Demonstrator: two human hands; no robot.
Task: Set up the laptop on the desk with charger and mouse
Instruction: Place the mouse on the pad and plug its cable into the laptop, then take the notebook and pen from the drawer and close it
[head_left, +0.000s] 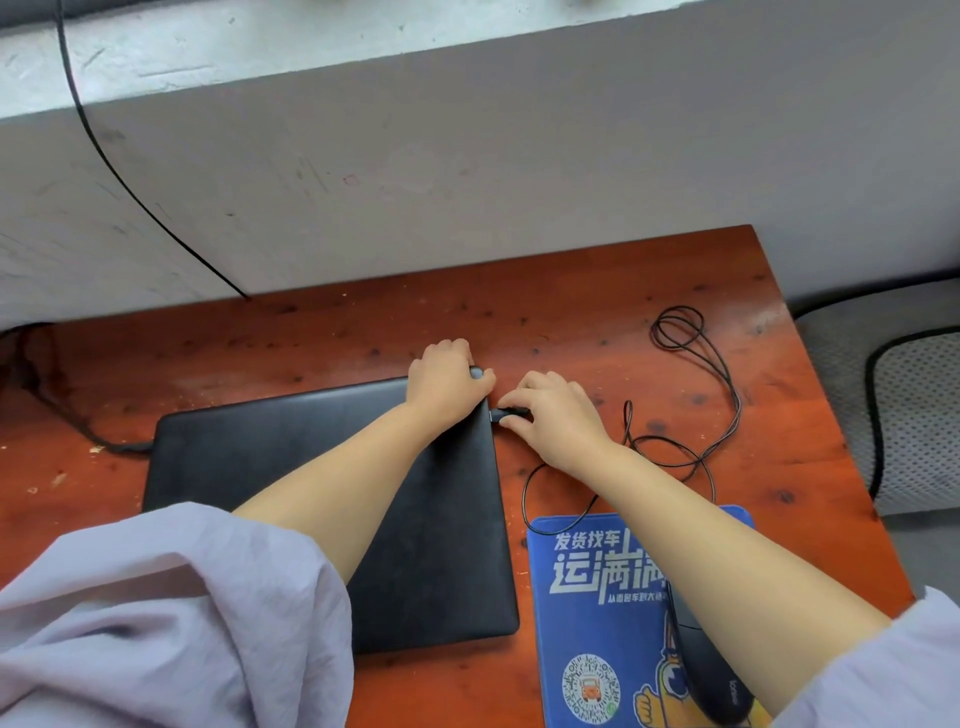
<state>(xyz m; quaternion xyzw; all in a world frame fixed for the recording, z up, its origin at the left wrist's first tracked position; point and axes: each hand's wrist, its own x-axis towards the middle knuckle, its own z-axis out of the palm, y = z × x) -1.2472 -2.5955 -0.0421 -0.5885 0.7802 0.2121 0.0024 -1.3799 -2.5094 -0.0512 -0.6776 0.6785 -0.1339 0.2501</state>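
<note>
Right hand (558, 415) pinches the mouse plug (508, 414) at the laptop's (332, 499) right edge, fingers clamped on it. Left hand (447, 387) presses flat on the closed lid's far corner, fingers spread, gripping nothing. Best to keep the plug level and push straight in. Mouse (711, 670) sits on the pad (587, 623); laptop lies mid-bench (571, 296). No containers here.

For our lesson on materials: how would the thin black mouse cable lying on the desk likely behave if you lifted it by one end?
The mouse cable would probably hang limp, since it already lies in loose loops on the desk. It looks thin, so likely light. The loops may snag or tangle as they lift.
</note>
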